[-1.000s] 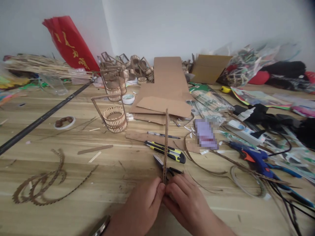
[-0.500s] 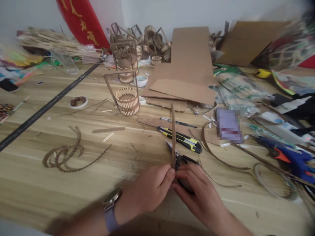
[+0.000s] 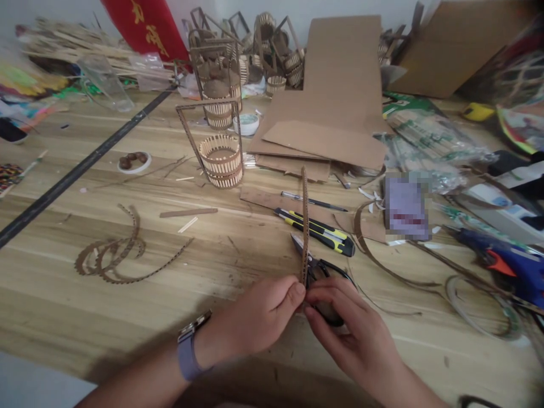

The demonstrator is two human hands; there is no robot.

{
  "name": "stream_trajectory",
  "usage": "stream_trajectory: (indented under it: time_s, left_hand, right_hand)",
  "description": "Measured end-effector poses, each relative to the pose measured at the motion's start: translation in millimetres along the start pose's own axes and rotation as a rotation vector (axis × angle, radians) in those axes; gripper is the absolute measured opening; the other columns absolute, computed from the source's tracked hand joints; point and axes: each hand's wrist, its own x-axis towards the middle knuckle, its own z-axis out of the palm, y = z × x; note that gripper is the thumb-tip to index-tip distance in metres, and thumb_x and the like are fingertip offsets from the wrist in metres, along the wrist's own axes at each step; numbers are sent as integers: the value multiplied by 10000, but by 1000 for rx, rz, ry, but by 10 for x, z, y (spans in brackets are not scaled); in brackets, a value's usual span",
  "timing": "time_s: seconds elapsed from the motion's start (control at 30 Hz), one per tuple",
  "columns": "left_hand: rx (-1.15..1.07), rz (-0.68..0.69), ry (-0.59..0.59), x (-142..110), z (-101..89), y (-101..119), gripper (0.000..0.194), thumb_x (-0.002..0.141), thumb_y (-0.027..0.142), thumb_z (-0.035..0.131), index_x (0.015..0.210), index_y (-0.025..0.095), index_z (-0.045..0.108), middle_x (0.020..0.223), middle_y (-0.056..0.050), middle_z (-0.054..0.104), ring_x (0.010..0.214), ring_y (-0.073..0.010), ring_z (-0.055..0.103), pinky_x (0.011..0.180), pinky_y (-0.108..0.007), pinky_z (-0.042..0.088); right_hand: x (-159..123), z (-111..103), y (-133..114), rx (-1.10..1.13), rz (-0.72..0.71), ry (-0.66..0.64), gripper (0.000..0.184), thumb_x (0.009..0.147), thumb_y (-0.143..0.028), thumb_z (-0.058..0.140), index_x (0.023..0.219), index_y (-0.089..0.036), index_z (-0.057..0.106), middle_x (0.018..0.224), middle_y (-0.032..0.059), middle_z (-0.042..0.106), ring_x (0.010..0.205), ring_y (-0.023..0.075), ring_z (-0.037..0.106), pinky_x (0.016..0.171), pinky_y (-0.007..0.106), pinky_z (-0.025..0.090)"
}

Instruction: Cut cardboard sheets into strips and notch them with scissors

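A narrow corrugated cardboard strip [image 3: 305, 226] stands upright from my left hand [image 3: 267, 314], which pinches its lower part between thumb and curled fingers. My right hand [image 3: 355, 334] is closed at the strip's bottom end, its fingertips touching the left thumb; the very end is hidden between them. Black-handled scissors [image 3: 312, 260] lie on the table behind the strip, their handles partly covered by my right hand. Beyond them rest a yellow and black utility knife [image 3: 317, 231] and a pen [image 3: 314, 201]. Curled cardboard strips [image 3: 114, 260] lie to the left.
A small stick bucket [image 3: 221, 161] with a tall handle stands mid-table, more buckets [image 3: 272, 56] behind it. Cardboard sheets [image 3: 340, 102] are stacked at the back. On the right are a blue glue gun [image 3: 497, 263] and a tape roll [image 3: 480, 309]. A dark bar [image 3: 93, 156] crosses the left.
The view has shifted slightly, so the table things sit a little higher in it. Both hands keep their grip at the strip's lower end, and the right fingers have shifted slightly.
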Motion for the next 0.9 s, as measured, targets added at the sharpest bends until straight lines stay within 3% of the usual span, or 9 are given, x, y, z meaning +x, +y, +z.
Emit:
stream_trajectory:
  time_s: [0.4, 0.9]
  left_hand:
    - [-19, 23, 35, -9, 64, 45, 332, 1047, 379, 282, 804, 228, 451, 766, 16, 533, 739, -163, 504, 688, -289, 357]
    - [-61, 59, 62, 11, 79, 8, 370, 1054, 370, 298, 733, 230, 417, 668, 49, 448, 642, -143, 437, 619, -284, 319]
  right_hand:
    - [-40, 35, -42, -157, -90, 105, 124, 909, -104, 599, 972, -210, 595, 835, 18, 686, 764, 166, 640, 776, 341, 489]
    - [-38, 28, -41, -189, -153, 118, 156, 950, -82, 572, 999, -218, 630, 815, 3, 725, 705, 145, 647, 811, 351, 470]
